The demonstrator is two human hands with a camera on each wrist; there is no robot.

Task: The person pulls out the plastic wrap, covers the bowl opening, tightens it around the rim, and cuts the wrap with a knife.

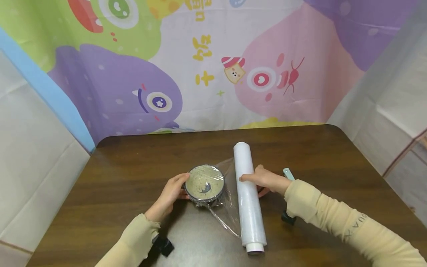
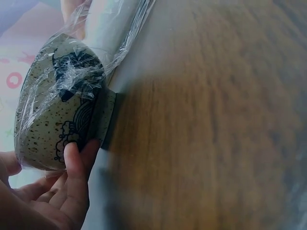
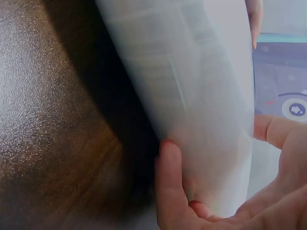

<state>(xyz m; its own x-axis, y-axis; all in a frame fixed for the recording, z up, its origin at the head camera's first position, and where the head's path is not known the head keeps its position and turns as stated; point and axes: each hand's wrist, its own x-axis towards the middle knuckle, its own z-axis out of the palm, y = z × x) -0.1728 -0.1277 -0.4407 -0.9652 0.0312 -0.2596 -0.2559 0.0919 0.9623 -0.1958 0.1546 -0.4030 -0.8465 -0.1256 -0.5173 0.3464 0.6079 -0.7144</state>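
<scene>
Both hands are engaged. The left hand (image 1: pixel 171 191) grips the bowl (image 1: pixel 204 178), its thumb by the rim at ten o'clock and its fingers bent against the outer wall, near the foot, at about eight o'clock. The right hand (image 1: pixel 267 179) grips the roll of plastic wrap (image 1: pixel 246 202) a little above its middle, thumb on one side and fingers on the other.

The bowl stands upright on the bench (image 1: pixel 116 207). Clear film (image 1: pixel 231 207) covers its mouth and clings, wrinkled, to the outer wall. Through the film appear a pale, speckled interior and, near the centre, a dark blue mark. The outer wall, seen from the left wrist, is likewise speckled and bears a dark blue drawing.

The roll lies at three o'clock from the bowl, its length running from nearly twelve to nearly six. A sheet of film joins the two, gathered into a strand from the bowl's six o'clock toward the roll's lower end.

Farther out, at two o'clock from the right wrist, a light blue handle (image 1: pixel 288 173) shows, partly hidden by the sleeve (image 1: pixel 303 196). At twelve o'clock, beyond the bench, hangs a cartoon-printed cloth (image 1: pixel 207 104).
</scene>
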